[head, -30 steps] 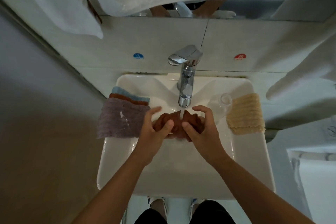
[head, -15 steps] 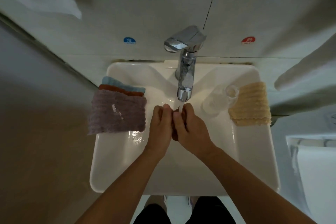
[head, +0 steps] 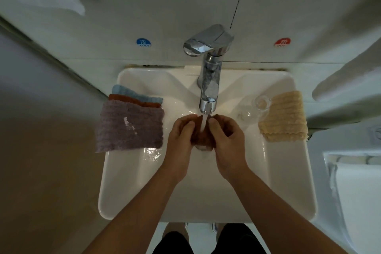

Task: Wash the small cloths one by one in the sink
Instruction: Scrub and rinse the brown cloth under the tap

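A bunched brown cloth [head: 203, 139] is held between both hands over the white sink [head: 127, 187], directly under the running stream from the chrome tap [head: 208, 80]. My left hand [head: 181, 140] grips its left side and my right hand [head: 226, 140] grips its right side, fingers curled round it. Most of the cloth is hidden by the hands. On the sink's left rim lies a stack: a purple cloth [head: 129, 126] on top, an orange-brown cloth [head: 132, 100] and a blue cloth [head: 134, 92] beneath. A yellow cloth [head: 285, 117] lies on the right rim.
A clear glass [head: 254, 107] lies on its side inside the sink, next to the yellow cloth. Blue cold [head: 143, 43] and red hot [head: 282, 42] stickers are on the tiled wall. White towels hang at the upper left and right. A white fixture [head: 358, 192] stands at the right.
A second ago the cloth lay spread between my parted hands. The hands then closed together, and now they squeeze the bunched cloth under the water. The view tilted slightly.
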Tool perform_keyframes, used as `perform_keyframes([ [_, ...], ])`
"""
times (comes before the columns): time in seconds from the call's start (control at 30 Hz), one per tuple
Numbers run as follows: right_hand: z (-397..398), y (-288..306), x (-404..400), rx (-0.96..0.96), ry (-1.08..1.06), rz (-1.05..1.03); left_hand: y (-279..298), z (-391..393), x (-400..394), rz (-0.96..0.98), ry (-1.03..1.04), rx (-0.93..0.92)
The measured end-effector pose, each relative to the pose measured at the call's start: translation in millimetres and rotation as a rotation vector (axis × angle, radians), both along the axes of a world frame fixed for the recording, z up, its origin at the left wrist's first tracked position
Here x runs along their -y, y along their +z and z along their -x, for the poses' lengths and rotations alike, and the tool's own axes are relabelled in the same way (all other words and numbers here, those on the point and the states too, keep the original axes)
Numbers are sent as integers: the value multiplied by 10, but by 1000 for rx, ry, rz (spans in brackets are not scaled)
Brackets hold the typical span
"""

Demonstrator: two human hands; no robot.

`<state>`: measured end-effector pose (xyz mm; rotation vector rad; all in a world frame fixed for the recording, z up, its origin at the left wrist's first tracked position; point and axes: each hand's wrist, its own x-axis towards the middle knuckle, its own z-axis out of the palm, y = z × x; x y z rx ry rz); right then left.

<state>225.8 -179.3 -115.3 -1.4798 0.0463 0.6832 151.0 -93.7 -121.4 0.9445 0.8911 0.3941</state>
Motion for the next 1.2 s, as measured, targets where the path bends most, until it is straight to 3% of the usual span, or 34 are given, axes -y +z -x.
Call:
perform_keyframes([
  [0.1, 122, -55, 5, 327, 211, 131, 39, 87, 43, -167, -207, -115],
  [0.2, 95, -63, -40, 479, 290, 214, 77, 152, 167, -240, -229, -41],
  [0.3, -27, -42, -83, 508, 335, 348, 83, 95, 195, -337, -166, -15],
  [0.43, 60, 2, -107, 565, 364, 147, 48, -95, 19, -532, -138, -163],
  [0.47, 98, 21, -119, 604, 392, 115, 59, -126, -5, -489, -66, -147],
  [0.6, -55, 25, -222, 585, 291, 138, 37, -104, 227, -699, -33, -152],
  [0.67, -113, -9, -224, 509, 243, 123, 45, -66, 281, -673, -68, -134],
  [0.83, 61, -88, -115, 697, 444, 228, 102, -233, 60, -458, 100, -184],
  [0.9, -69, -103, -158, 708, 402, 312, 70, -218, 187, -553, -26, -262],
  [0.97, -169, -108, -160, 812, 367, 413, 41, -139, 244, -517, -100, -176],
  [1.03, -68, -104, -131, 854, 389, 358, 66, -113, 84, -521, -126, -189],
  [1.13, 152, -136, -69, 933, 547, 360, 100, -287, 29, -413, 97, -272],
  [1.2, 46, -88, -166, 692, 488, 350, 105, -290, 210, -514, 197, -355],
])
